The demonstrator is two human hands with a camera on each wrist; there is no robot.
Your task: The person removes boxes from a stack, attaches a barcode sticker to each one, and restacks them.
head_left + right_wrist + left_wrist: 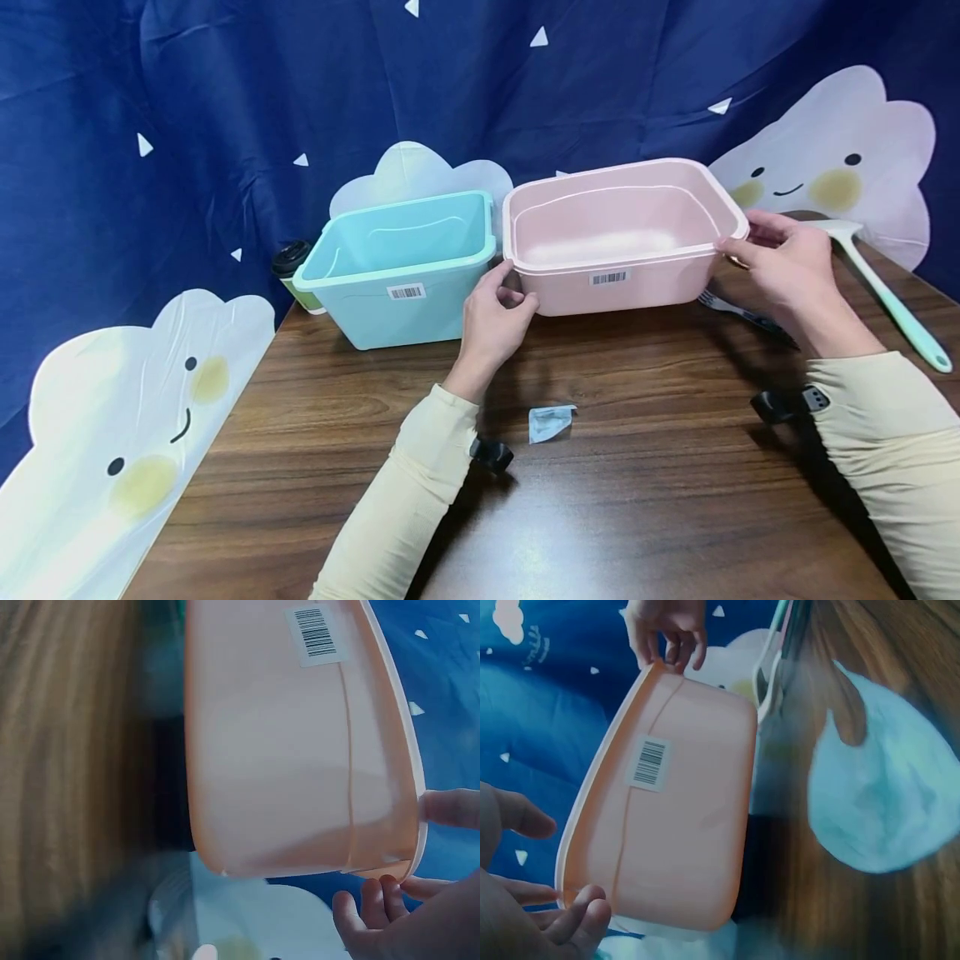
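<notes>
Both hands are at the rim of a pink plastic bin [615, 287] with a barcode label on its front. My left hand [498, 321] holds the bin's near left corner, fingers curled under the rim [581, 919]. At the right end, my right hand [795, 267] grips the rim, thumb on top and fingertips below, as the right wrist view shows with the bin [277, 765] side-on. Beside it on the left stands a mint-blue bin [405, 308], also labelled. A small light-blue crumpled scrap [551, 422] lies on the table in front.
A lidded paper cup [300, 279] is behind the mint-blue bin's left end. Right of the pink bin lie a fork [738, 315] and a white utensil with a mint handle [900, 308]. A dark blue curtain [300, 83] hangs behind the wooden table [337, 417].
</notes>
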